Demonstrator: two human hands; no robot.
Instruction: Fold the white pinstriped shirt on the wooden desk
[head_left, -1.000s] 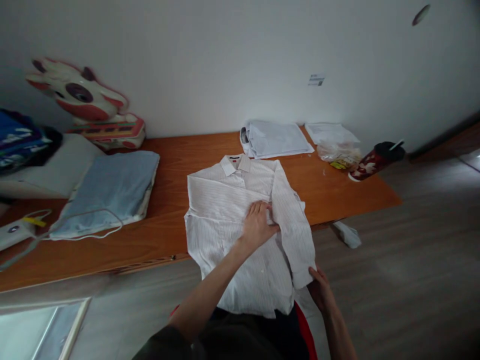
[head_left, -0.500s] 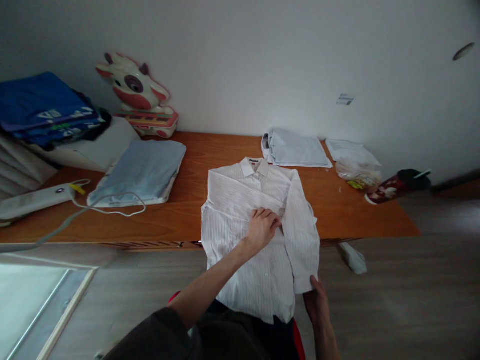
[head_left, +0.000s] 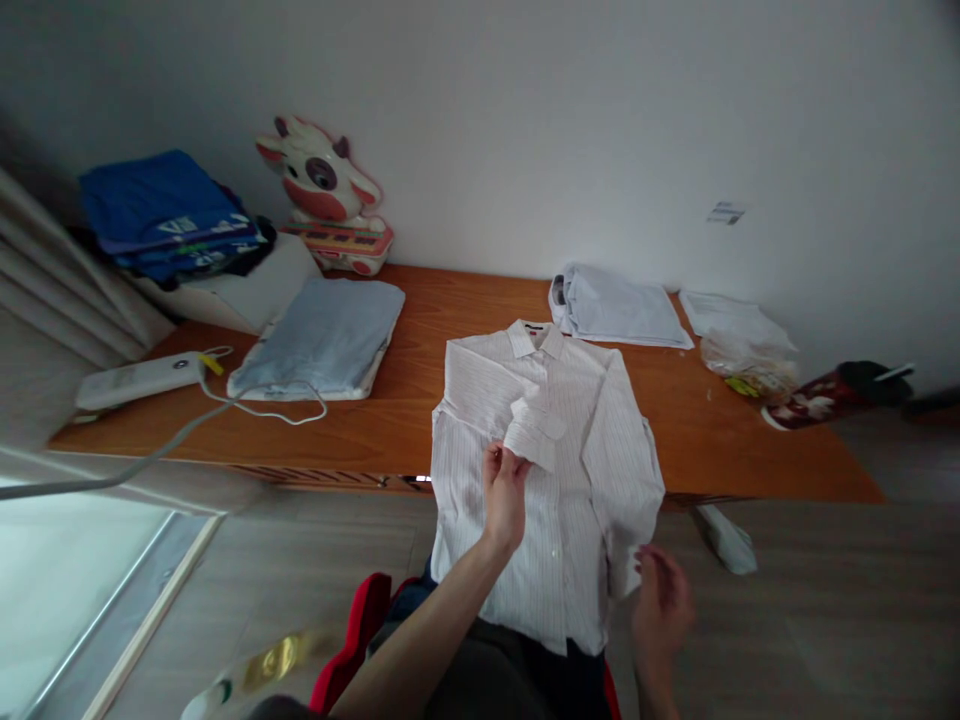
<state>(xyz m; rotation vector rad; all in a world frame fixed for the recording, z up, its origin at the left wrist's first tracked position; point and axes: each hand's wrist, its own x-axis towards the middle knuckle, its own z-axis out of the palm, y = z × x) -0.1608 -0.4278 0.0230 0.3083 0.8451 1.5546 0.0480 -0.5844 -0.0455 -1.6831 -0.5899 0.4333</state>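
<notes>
A white striped button-up shirt (head_left: 559, 500) lies front up, its collar toward the wall and its hem hanging over the table's near edge to my lap. My left hand (head_left: 505, 500) pinches the cuff of the left-side sleeve, which is folded across the chest, and holds that cuff slightly raised with its end turned back. The other sleeve runs down along the right side of the shirt. At its cuff is my right hand (head_left: 664, 605), fingers bent and fingertips against the fabric edge; motion blurs it somewhat.
On the wooden table (head_left: 420, 300) lie folded blue-grey clothes (head_left: 330, 330), a white power strip (head_left: 142, 380) with a cable, folded white clothing (head_left: 622, 305), a plastic bag (head_left: 750, 360) and a dark red tumbler (head_left: 814, 400). A cow toy keyboard (head_left: 330, 200) and blue clothes (head_left: 169, 210) stand behind.
My left hand has drawn the folded sleeve's cuff back toward the left and lifted it, turning its end. My right hand has shifted slightly at the other cuff. The view has swung left.
</notes>
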